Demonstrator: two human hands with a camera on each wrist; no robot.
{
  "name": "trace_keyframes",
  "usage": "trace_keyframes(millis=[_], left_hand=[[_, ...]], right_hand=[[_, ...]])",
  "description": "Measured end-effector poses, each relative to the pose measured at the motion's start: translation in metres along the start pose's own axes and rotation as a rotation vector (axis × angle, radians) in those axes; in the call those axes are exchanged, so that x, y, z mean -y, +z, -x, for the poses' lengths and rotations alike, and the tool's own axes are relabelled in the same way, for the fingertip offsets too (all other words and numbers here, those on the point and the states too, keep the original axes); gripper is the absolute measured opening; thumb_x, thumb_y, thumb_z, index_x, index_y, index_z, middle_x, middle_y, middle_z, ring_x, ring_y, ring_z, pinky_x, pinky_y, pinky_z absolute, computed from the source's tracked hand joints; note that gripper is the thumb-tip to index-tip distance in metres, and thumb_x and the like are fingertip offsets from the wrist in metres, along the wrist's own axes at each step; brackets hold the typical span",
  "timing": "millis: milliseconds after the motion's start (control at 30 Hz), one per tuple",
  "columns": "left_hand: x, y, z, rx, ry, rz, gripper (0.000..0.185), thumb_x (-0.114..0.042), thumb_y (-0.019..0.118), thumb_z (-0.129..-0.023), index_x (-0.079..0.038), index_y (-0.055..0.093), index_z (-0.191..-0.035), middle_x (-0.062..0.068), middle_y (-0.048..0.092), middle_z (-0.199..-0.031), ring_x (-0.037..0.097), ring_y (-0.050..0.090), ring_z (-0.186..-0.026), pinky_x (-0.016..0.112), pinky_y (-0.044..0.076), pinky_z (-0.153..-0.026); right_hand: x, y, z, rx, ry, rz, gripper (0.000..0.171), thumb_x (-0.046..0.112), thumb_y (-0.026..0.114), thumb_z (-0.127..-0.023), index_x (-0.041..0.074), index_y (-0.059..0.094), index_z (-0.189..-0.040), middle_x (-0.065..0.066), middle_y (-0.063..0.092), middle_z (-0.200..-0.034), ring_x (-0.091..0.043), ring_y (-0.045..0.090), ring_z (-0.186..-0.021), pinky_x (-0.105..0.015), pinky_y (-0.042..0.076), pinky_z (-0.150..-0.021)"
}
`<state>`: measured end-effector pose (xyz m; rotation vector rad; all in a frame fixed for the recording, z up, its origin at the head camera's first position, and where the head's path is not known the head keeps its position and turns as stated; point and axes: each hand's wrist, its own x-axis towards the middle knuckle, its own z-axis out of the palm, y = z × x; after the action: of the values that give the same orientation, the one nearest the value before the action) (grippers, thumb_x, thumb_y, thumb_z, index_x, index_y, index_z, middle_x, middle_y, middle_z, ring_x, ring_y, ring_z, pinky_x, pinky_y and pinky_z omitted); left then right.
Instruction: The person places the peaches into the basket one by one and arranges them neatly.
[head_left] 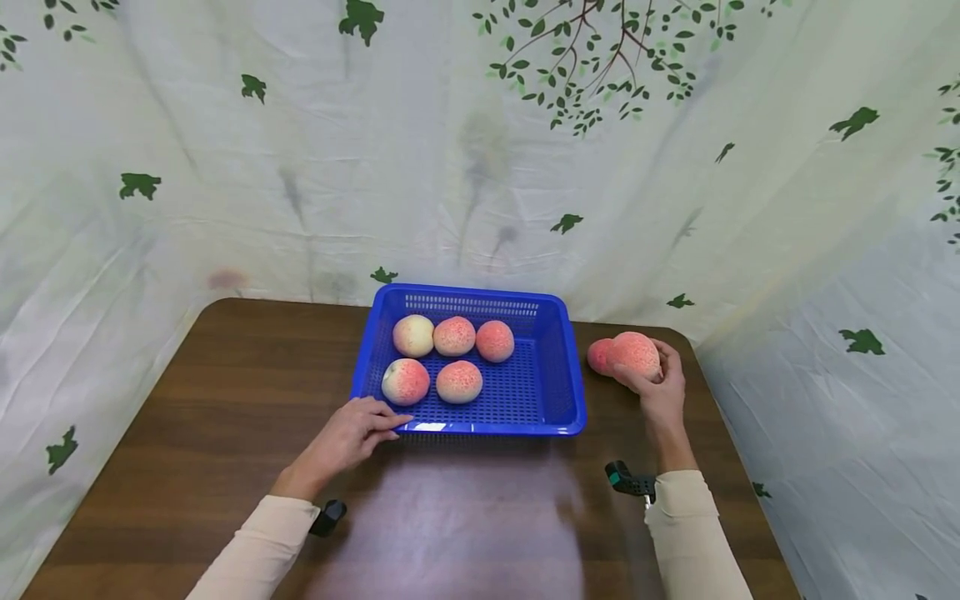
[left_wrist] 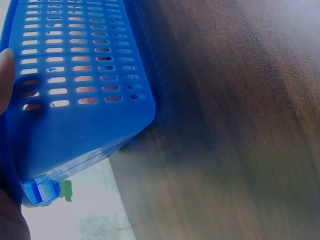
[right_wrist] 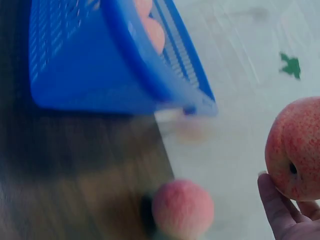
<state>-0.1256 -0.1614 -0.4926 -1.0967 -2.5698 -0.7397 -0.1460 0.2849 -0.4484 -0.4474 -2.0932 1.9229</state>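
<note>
A blue plastic basket stands at the back of the table with several peaches inside, among them a pale one in its back left. My left hand grips the basket's front left rim; the left wrist view shows the slotted basket wall close up. To the right of the basket, my right hand holds a red speckled peach between thumb and fingers. Another pinkish-red peach sits on the table, partly hidden behind the held one in the head view.
The brown wooden table ends at the back against a pale curtain printed with leaves and branches. Dark wrist cameras are strapped at the left and right wrists.
</note>
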Motion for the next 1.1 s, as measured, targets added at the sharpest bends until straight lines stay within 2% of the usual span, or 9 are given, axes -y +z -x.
trace_keyframes(millis=[100, 267, 367, 533, 667, 867, 1000, 1100], left_hand=[[0.001, 0.0, 0.0, -0.005, 0.015, 0.001, 0.031, -0.008, 0.082, -0.072, -0.009, 0.077, -0.103, -0.003, 0.068, -0.087, 0.015, 0.057, -0.079, 0.033, 0.044, -0.072], [0.001, -0.003, -0.002, -0.008, 0.021, 0.012, 0.031, -0.006, 0.082, -0.072, -0.009, 0.077, -0.102, -0.002, 0.067, -0.085, 0.015, 0.057, -0.078, 0.033, 0.043, -0.07], [0.001, -0.005, -0.003, -0.01, 0.029, 0.023, 0.031, -0.005, 0.081, -0.071, -0.008, 0.077, -0.102, -0.001, 0.066, -0.084, 0.015, 0.057, -0.077, 0.033, 0.042, -0.069], [0.002, -0.004, -0.003, -0.002, 0.039, 0.038, 0.03, -0.004, 0.081, -0.072, -0.009, 0.077, -0.102, -0.002, 0.066, -0.083, 0.016, 0.057, -0.076, 0.033, 0.042, -0.068], [0.002, -0.004, -0.003, 0.0, 0.042, 0.033, 0.029, -0.005, 0.081, -0.072, -0.009, 0.077, -0.101, -0.002, 0.067, -0.083, 0.016, 0.058, -0.076, 0.033, 0.043, -0.068], [0.002, -0.007, -0.002, 0.043, 0.01, 0.037, 0.028, -0.007, 0.08, -0.074, -0.009, 0.077, -0.102, -0.003, 0.067, -0.084, 0.016, 0.059, -0.078, 0.033, 0.044, -0.07], [0.001, -0.008, -0.003, 0.071, -0.003, 0.049, 0.027, -0.008, 0.079, -0.077, -0.009, 0.077, -0.104, -0.001, 0.068, -0.086, 0.016, 0.059, -0.08, 0.033, 0.044, -0.071], [0.0, -0.008, -0.002, 0.066, -0.006, 0.048, 0.027, -0.008, 0.079, -0.076, -0.009, 0.077, -0.103, 0.0, 0.068, -0.085, 0.017, 0.059, -0.079, 0.033, 0.044, -0.071]], right_hand=[[0.004, 0.011, -0.001, 0.031, -0.031, 0.042, 0.067, 0.013, 0.08, -0.08, 0.017, 0.042, -0.135, -0.001, 0.047, -0.131, -0.015, 0.047, -0.115, -0.024, 0.042, -0.091], [0.013, 0.03, -0.002, 0.16, -0.048, 0.047, 0.065, 0.01, 0.079, -0.08, 0.015, 0.045, -0.135, -0.003, 0.047, -0.134, -0.019, 0.049, -0.117, -0.028, 0.045, -0.091], [0.016, 0.045, -0.003, 0.243, -0.045, 0.047, 0.066, 0.01, 0.077, -0.082, 0.013, 0.043, -0.138, -0.007, 0.047, -0.137, -0.023, 0.049, -0.12, -0.035, 0.045, -0.095], [0.018, 0.07, -0.004, 0.31, -0.029, 0.046, 0.069, 0.006, 0.076, -0.082, 0.008, 0.04, -0.14, -0.014, 0.046, -0.138, -0.029, 0.049, -0.122, -0.046, 0.041, -0.1], [0.013, 0.09, -0.005, 0.337, -0.008, 0.035, 0.067, 0.0, 0.074, -0.08, 0.007, 0.041, -0.139, -0.016, 0.045, -0.136, -0.03, 0.05, -0.117, -0.045, 0.042, -0.097], [-0.002, 0.117, -0.006, 0.334, 0.024, 0.038, 0.067, -0.005, 0.075, -0.073, 0.005, 0.048, -0.134, -0.018, 0.052, -0.129, -0.029, 0.052, -0.11, -0.041, 0.044, -0.092], [-0.012, 0.13, -0.004, 0.329, 0.054, 0.037, 0.068, -0.005, 0.078, -0.071, 0.007, 0.051, -0.132, -0.015, 0.053, -0.129, -0.029, 0.052, -0.112, -0.043, 0.047, -0.091], [-0.018, 0.137, -0.003, 0.336, 0.085, 0.06, 0.068, -0.003, 0.08, -0.071, 0.009, 0.052, -0.131, -0.013, 0.053, -0.132, -0.03, 0.051, -0.116, -0.046, 0.048, -0.092]])
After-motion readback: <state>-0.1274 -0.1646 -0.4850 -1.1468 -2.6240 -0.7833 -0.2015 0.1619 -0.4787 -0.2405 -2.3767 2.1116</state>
